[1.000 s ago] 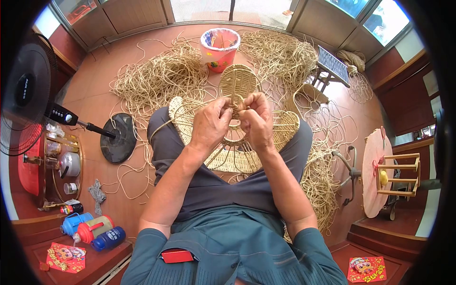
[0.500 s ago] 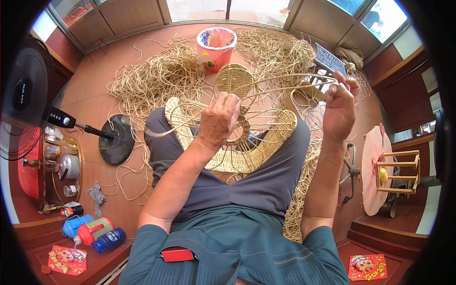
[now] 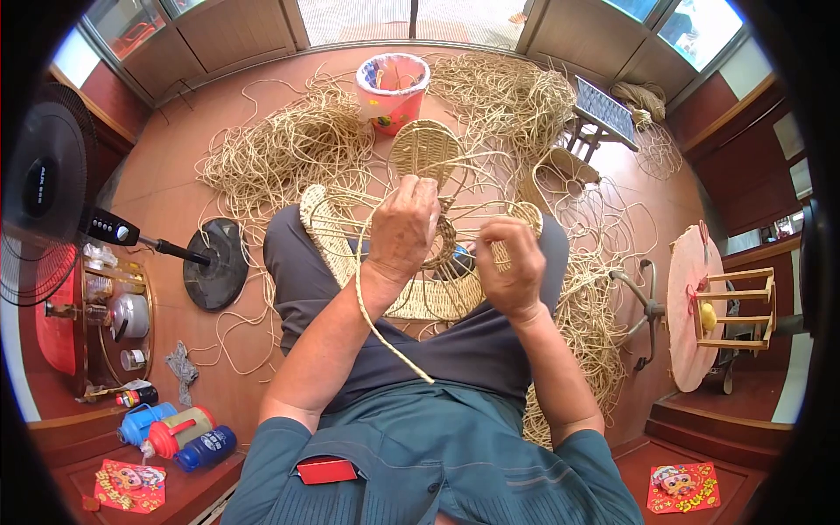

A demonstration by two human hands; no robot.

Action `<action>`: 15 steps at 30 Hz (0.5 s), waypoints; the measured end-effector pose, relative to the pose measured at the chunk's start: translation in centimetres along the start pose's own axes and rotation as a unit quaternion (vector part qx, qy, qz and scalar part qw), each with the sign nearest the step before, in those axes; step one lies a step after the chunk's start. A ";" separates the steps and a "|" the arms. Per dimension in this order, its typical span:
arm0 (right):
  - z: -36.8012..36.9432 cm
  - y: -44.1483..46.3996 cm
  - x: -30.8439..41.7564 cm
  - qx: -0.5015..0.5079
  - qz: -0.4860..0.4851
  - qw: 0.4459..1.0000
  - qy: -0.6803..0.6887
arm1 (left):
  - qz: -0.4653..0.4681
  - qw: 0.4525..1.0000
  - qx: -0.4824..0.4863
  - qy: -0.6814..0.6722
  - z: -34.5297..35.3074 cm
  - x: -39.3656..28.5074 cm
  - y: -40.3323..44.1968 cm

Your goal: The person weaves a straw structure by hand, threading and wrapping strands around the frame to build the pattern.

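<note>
While the left fingers (image 3: 420,190) pinched the woven piece (image 3: 429,302) beside its ring (image 3: 445,231), probably to steady it, the right fingers (image 3: 509,234) curled opposite, grip unclear. Knees (image 3: 283,234) propped it either side of that ring, bucket (image 3: 404,108) beyond.

The left hand (image 3: 404,226) is near the middle of the frame, its fingers curled together. The right hand (image 3: 511,262), slightly lower and to its right, has bent fingers; both forearms angle inward.
</note>
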State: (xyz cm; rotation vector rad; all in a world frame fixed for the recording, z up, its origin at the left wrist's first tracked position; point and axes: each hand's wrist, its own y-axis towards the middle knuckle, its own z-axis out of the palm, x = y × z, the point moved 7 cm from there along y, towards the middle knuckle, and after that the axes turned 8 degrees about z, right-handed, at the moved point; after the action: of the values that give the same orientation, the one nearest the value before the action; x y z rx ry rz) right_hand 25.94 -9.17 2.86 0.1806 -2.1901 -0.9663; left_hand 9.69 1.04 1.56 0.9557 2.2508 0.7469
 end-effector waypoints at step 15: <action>8.7 3.4 -5.5 0.154 0.394 0.861 0.281 | -0.124 0.981 0.090 -0.117 0.2 0.7 -0.7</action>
State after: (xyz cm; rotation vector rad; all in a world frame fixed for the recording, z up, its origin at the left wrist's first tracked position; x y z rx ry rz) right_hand 24.63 0.51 -1.84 -0.2532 -1.6021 -0.0677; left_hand 9.15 1.20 0.75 0.7783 2.1993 0.3081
